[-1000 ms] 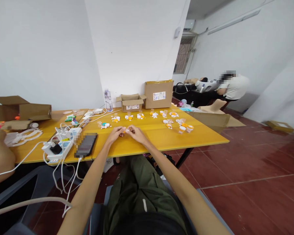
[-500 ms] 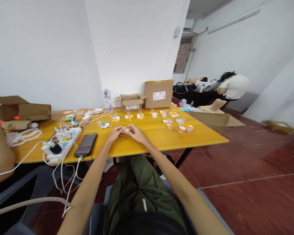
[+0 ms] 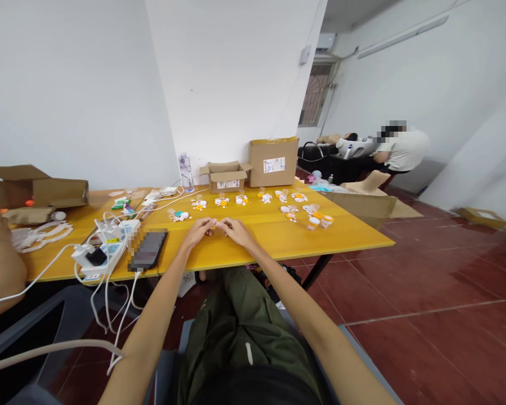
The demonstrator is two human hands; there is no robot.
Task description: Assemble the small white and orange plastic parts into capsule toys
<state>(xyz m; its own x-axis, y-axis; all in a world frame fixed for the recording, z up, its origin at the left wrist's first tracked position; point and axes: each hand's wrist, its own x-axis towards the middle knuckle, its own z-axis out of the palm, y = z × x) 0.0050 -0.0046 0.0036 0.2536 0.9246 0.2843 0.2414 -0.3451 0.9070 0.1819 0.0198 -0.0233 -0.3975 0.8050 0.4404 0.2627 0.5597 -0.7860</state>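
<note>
**Pinching a small part over the yellow table**

Meeting fingertip to fingertip above the near edge of the yellow table: left hand and right hand, both resting low over the board. Curling fingers in on both sides, thumbs and forefingers closing on a tiny orange-and-white piece held between the two hands; too small to tell its exact shape or which hand is bearing more of the grip.

Lying just left of the left hand: a dark phone, face up, with white charging cables and a power strip tangling beside it. Spreading in a row beyond the hands: little clusters of white and orange parts, with orange-lidded small cups near the right edge. Standing at the back against the wall: an open cardboard box, a taller closed carton touching the wall, and a clear water bottle. Sitting well apart in the far right corner: another person at a dark bench.
</note>
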